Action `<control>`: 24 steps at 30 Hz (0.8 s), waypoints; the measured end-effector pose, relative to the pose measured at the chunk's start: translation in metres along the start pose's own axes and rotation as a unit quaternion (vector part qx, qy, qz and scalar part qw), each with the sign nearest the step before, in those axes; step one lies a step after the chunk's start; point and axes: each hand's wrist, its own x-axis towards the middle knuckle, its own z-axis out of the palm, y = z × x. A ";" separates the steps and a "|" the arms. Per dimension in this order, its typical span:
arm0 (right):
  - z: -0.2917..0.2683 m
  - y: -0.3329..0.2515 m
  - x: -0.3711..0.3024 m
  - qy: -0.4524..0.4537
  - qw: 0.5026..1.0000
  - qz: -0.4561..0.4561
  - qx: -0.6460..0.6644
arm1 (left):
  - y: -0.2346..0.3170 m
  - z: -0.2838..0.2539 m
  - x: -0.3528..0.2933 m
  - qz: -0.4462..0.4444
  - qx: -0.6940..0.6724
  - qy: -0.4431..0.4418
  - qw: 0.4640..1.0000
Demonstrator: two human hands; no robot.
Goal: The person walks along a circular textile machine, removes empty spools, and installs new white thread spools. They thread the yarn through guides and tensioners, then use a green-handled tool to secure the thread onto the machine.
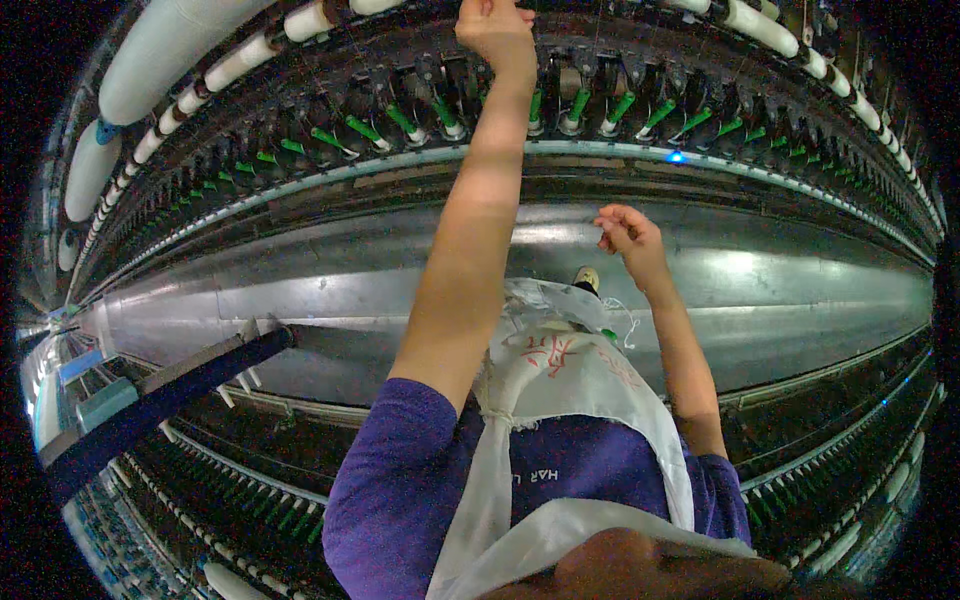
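Note:
My left hand (495,30) is raised high over a spinning frame, close to its row of white rollers (306,22). Its fingers are curled together, partly cut off by the top edge; anything in them is too small to make out. Lower and to the right, my right hand (632,242) hovers in front of the machine with thumb and fingers drawn together. Whatever may be between them does not show. Beyond both hands runs a curved row of green bobbins (578,103) on spindles, behind a pale rail (560,148).
A blue light (677,157) glows on the rail. Large white roving bobbins (165,65) hang at upper left. A dark bar-like piece of equipment (170,405) juts in from the left over the metallic floor (740,265). A second row of spindles (270,505) lies behind me. I wear a white apron (590,385).

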 end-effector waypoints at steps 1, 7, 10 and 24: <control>-0.001 0.000 0.000 -0.009 1.000 0.004 0.003 | -0.002 -0.001 0.003 0.048 0.039 0.012 0.998; 0.002 -0.019 0.002 -0.015 1.000 0.021 -0.010 | -0.004 -0.036 -0.010 0.098 -0.048 -0.073 0.991; 0.015 -0.025 0.014 0.007 0.997 -0.005 0.083 | -0.019 -0.096 -0.077 0.200 0.069 -0.188 0.959; -0.017 0.193 0.005 -0.099 0.706 -0.028 -0.701 | -0.136 -0.237 -0.172 -0.007 0.491 -0.540 0.684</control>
